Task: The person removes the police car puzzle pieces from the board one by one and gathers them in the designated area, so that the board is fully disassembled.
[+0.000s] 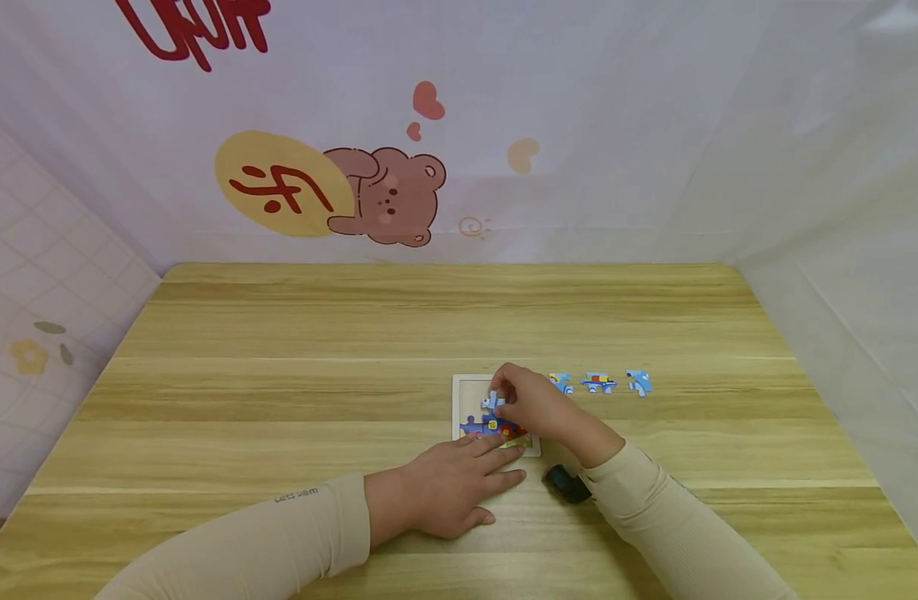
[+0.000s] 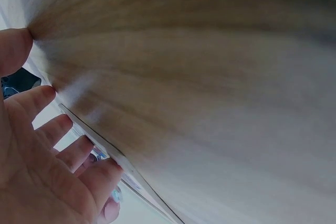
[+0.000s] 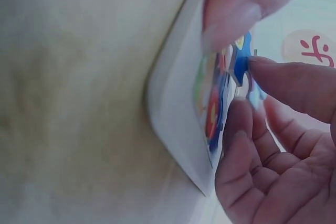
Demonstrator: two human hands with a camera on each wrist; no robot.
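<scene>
Over the puzzle tray (image 1: 456, 400) on the bench (image 1: 279, 333), right hand (image 1: 541, 406) pinches a blue piece (image 1: 492, 402); left hand (image 1: 453, 487) lies across the tray's near edge, fingers spread. Risk: skewed press could pop seated pieces (image 1: 492, 425); weak left-hand pressure could let it slide.

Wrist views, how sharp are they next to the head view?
Head: the table looks fairly sharp and evenly lit, glare at the upper right; left wrist: table badly blurred, left hand clearer; right wrist: table soft too, right hand sharper, backdrop pale and hazy.
</scene>
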